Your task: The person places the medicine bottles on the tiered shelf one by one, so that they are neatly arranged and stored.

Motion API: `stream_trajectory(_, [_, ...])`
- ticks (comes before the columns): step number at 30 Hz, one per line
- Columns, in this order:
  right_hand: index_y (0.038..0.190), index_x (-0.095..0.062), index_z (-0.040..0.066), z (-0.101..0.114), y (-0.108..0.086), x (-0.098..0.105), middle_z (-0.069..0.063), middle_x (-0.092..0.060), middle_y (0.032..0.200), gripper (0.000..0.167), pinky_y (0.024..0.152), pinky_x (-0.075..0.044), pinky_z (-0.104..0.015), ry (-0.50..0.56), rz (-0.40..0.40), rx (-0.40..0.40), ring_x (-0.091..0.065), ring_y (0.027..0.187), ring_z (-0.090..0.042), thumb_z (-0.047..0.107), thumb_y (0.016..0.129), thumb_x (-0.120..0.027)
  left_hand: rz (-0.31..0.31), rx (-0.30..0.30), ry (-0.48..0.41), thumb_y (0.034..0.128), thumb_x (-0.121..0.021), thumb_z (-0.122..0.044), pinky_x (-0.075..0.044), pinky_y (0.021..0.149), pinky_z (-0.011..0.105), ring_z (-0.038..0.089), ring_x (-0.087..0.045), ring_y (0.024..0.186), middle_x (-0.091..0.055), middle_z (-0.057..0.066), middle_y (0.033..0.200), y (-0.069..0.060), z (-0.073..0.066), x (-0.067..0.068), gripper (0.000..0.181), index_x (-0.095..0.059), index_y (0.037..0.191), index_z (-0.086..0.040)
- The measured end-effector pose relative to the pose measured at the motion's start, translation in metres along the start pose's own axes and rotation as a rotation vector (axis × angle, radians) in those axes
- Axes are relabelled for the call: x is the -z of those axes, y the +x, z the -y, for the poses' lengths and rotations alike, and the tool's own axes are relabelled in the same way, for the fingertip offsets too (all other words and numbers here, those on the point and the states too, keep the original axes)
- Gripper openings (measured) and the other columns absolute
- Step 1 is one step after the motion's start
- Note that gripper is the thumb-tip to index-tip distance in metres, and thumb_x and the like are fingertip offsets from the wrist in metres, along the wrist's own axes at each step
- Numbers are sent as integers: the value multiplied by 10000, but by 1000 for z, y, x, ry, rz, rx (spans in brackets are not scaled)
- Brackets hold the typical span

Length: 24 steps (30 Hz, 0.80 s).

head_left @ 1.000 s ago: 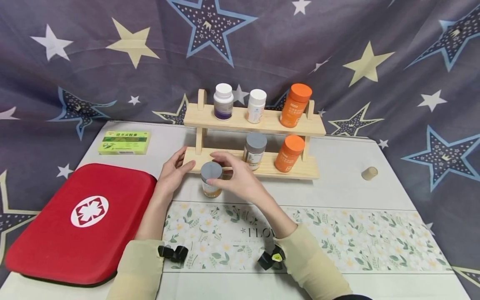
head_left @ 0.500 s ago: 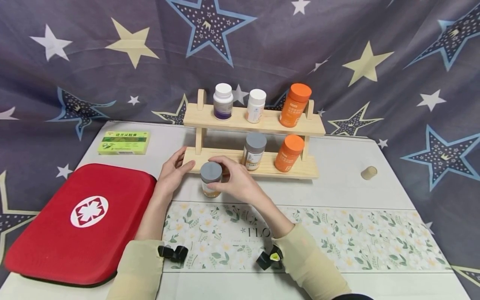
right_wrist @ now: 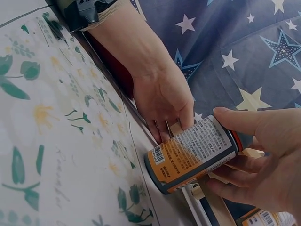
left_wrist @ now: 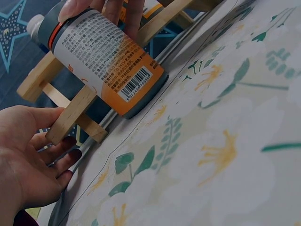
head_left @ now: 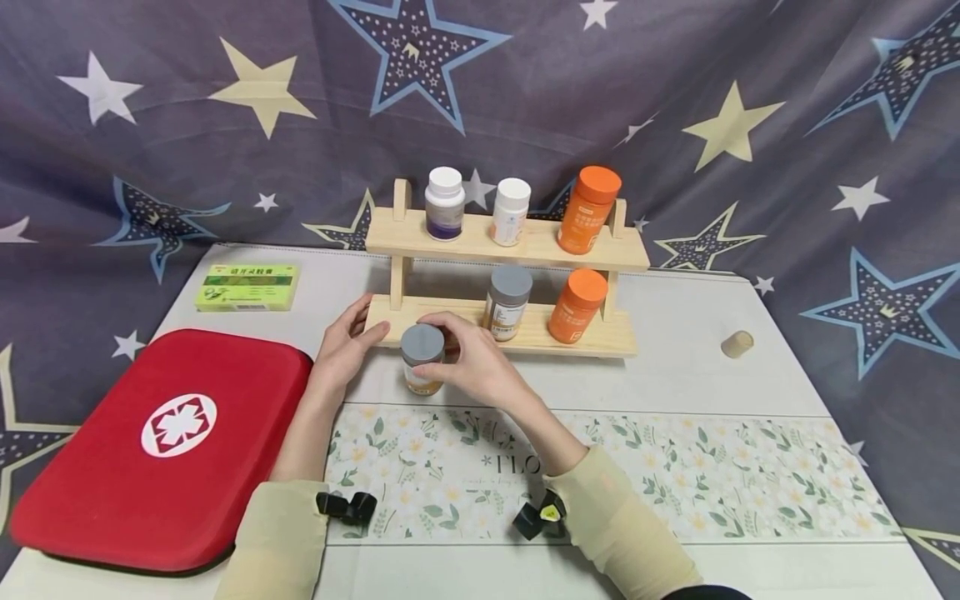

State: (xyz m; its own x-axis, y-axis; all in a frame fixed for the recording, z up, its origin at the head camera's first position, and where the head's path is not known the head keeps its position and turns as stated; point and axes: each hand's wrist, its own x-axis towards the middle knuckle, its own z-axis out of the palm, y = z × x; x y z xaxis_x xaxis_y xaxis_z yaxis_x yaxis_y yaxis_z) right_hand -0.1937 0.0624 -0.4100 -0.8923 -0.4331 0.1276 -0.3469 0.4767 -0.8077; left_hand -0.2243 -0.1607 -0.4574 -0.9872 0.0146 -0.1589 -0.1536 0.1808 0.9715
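Note:
In the head view my right hand (head_left: 480, 358) holds a supplement bottle (head_left: 422, 360) with a grey lid and a white-and-orange label. Its thumb is on the near side and its fingers go round the back. The bottle is in front of the two-tier wooden shelf (head_left: 450, 312); whether its base touches the table, I cannot tell. My left hand (head_left: 343, 346) grips the left end of the lower board, thumb and fingers on either side of the wood in the left wrist view. A second grey-lidded bottle (head_left: 507, 304) and an orange bottle (head_left: 577, 307) stand on that board.
On the upper board are two white bottles (head_left: 446, 204) and a taller orange bottle (head_left: 588, 212). A red first-aid case (head_left: 247, 400) lies at left, with a green medicine box (head_left: 247, 287) behind it. A small beige cylinder (head_left: 737, 344) is at right.
The right hand's thumb and fingers have shifted slightly on the bottle. The bottle and the left hand have stayed almost in place.

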Motion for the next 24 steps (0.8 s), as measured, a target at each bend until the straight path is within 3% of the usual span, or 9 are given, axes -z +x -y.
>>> stream_trajectory(6, [1372,-610,121,4,0,4,-59,-689,1294,582,971,-585,-299,57,-13,15,-684,1166,-204,188,850,-858,-5,6,-4,1025,-616,-223,-300,1253,436,286,-356,1498,-366,162,1640,0,0,1,738,-235,1652,-153])
stream_trajectory(12, [1366,-617,112,10,-3,11,-67,-688,1300,581,953,-595,-306,107,-54,9,-680,1170,-214,169,843,-862,1,11,-1,1025,-614,-226,-323,1230,423,288,-366,1491,-367,165,1641,1,1,-1,735,-236,1652,-160])
stream_trajectory(24, [1415,-566,86,22,2,20,-86,-650,1320,588,997,-579,-316,119,-104,41,-656,1210,-220,156,887,-817,-1,17,1,1027,-611,-225,-316,1246,433,288,-359,1499,-358,164,1645,0,0,-1,737,-231,1653,-151])
